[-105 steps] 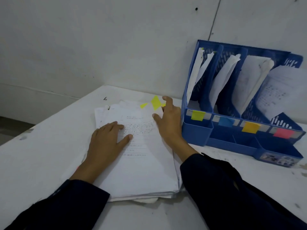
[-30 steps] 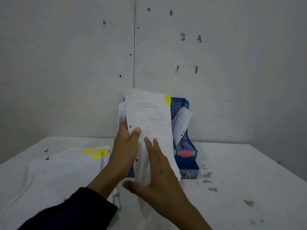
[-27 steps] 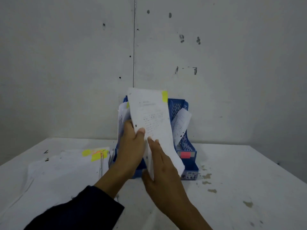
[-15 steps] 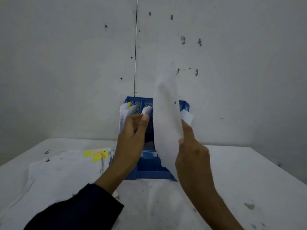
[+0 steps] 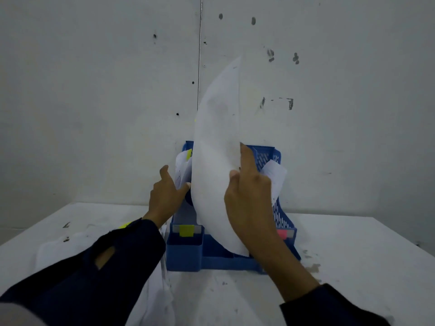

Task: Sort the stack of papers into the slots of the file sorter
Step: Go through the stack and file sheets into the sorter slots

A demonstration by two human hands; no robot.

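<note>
The blue file sorter (image 5: pixel 186 257) stands against the wall, with coloured tabs on its front; a yellow tab (image 5: pixel 186 230) marks the leftmost slot. My right hand (image 5: pixel 249 203) pinches a white sheet (image 5: pixel 216 161) upright and bowed, directly in front of the sorter, its blank back towards me. My left hand (image 5: pixel 166 196) reaches to the leftmost slot, thumb up and fingers against the papers (image 5: pixel 182 168) standing there. The paper stack (image 5: pixel 56 250) lies on the table at the left, mostly hidden by my left sleeve.
The white table (image 5: pixel 353 267) runs to the grey wall; stains mark it right of the sorter. More sheets (image 5: pixel 275 180) lean in the right slots, and a pink tab (image 5: pixel 282 234) shows at the sorter's right front.
The sheet has gone from both hands to my right hand alone and turned edge-on, blank side to me, higher over the sorter. My left hand has moved to the leftmost slot's papers.
</note>
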